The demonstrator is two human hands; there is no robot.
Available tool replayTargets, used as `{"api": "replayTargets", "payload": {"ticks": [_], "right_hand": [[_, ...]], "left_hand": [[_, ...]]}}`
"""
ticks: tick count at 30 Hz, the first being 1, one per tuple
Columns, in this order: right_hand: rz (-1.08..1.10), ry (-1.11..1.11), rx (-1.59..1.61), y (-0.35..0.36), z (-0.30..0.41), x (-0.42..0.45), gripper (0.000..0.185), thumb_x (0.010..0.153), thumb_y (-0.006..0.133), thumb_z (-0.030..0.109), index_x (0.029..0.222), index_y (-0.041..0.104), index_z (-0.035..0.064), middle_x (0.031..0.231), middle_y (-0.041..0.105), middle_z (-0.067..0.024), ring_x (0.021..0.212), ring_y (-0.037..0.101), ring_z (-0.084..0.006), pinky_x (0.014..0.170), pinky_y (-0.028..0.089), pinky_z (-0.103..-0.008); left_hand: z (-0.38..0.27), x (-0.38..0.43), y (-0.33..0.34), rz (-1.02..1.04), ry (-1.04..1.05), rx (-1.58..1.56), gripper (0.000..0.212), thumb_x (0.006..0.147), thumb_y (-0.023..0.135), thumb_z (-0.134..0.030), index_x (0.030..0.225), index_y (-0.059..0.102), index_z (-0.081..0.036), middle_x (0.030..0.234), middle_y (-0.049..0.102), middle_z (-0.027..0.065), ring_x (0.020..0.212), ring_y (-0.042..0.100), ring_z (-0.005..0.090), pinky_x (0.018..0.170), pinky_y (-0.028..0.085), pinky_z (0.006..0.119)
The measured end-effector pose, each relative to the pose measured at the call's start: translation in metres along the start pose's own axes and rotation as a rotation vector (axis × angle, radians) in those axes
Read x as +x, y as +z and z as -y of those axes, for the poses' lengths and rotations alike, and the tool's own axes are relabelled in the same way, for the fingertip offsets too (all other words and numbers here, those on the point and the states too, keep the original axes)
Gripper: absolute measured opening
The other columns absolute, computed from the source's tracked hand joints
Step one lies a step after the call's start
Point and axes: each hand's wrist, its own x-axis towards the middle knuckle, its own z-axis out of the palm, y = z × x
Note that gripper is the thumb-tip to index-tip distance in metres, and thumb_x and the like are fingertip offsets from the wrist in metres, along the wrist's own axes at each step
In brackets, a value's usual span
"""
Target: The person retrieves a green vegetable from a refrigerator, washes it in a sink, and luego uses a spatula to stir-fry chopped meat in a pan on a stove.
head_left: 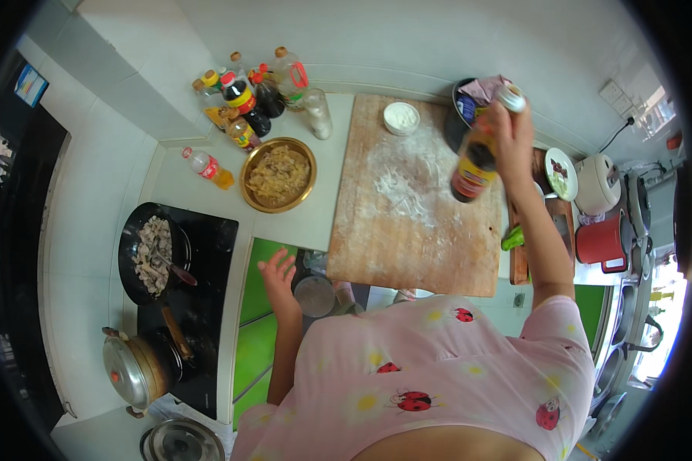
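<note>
My right hand (512, 138) grips a bottle of dark sauce (474, 173) by its upper part, above the right side of a floured wooden board (415, 253). The bottle has a white cap and a yellow and red label, and is slightly blurred. My left hand (278, 276) is empty with fingers apart, in front of the green cabinet between stove and board. White flour (403, 190) is scattered on the board. Near its back edge stands a small white bowl of flour (402, 118). Behind my right hand sits a dark pot (457, 129) with packets in it.
Left of the board are a brass-coloured bowl of yellowish mixture (308, 190), a small drink bottle (207, 167) and several condiment bottles (245, 101). A wok of cooked meat pieces (128, 259) and a lidded pot (132, 369) stand on the stove. A red kettle (600, 241) is at right.
</note>
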Motion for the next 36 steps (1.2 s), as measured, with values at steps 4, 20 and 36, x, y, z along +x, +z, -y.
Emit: {"api": "replayTargets", "payload": {"ticks": [4, 20, 36], "right_hand": [[0.062, -0.113, 0.29, 0.109, 0.053, 0.039, 0.014, 0.085, 0.051, 0.013, 0.089, 0.044, 0.002, 0.07, 0.055, -0.0056, 0.063, 0.056, -0.0128, 0.058, 0.045, -0.0273], [0.304, -0.171, 0.504, 0.487, 0.179, 0.086, 0.041, 0.079, 0.057, 0.036, 0.087, 0.046, -0.0032, 0.078, 0.058, -0.0177, 0.074, 0.057, -0.0332, 0.068, 0.044, -0.0384], [0.922, -0.157, 0.081, 0.522, 0.065, 0.073, 0.043, 0.071, 0.059, 0.042, 0.096, 0.06, 0.0068, 0.087, 0.062, -0.0142, 0.081, 0.059, -0.0274, 0.071, 0.046, -0.0351]], "left_hand": [[-0.001, 0.008, -0.025, -0.033, -0.008, -0.03, 0.059, 0.091, 0.02, -0.05, 0.11, 0.047, -0.001, 0.114, 0.049, 0.0129, 0.102, 0.048, 0.0234, 0.089, 0.035, 0.036], [0.005, 0.052, -0.088, 0.025, -0.127, -0.035, 0.06, 0.091, 0.017, -0.047, 0.11, 0.05, -0.001, 0.118, 0.048, 0.0112, 0.102, 0.049, 0.0204, 0.09, 0.034, 0.032], [0.007, 0.072, -0.092, 0.025, -0.191, -0.123, 0.064, 0.088, 0.022, -0.056, 0.11, 0.05, -0.002, 0.117, 0.05, 0.01, 0.101, 0.049, 0.0196, 0.09, 0.034, 0.031]]}}
